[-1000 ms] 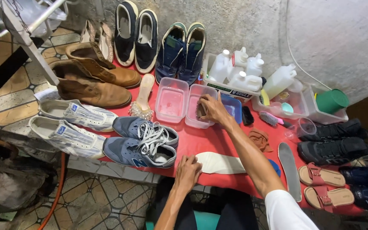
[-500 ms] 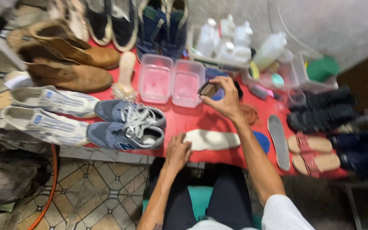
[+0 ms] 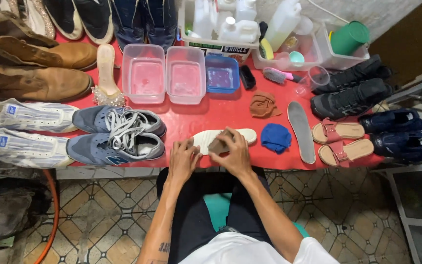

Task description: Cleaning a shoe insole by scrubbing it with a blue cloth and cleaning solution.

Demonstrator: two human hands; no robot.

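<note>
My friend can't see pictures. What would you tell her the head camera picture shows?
A seated person's right hand presses a small brown brush onto a white shoe insole on a red table, while the left hand steadies the insole's other end. Shoes, sandals, plastic tubs and bottles surround it.

There is one view only, from a camera on the seated person's head. It looks steeply down and forward over the lap, so the knees sit at the bottom edge and the red bench (image 3: 211, 115) fills the upper half. The wall behind shows only as a strip along the top. The left hand (image 3: 182, 159) and right hand (image 3: 233, 154) come up from below, close to the lens, near frame centre. Tiled floor (image 3: 348, 205) shows on both sides.
</note>
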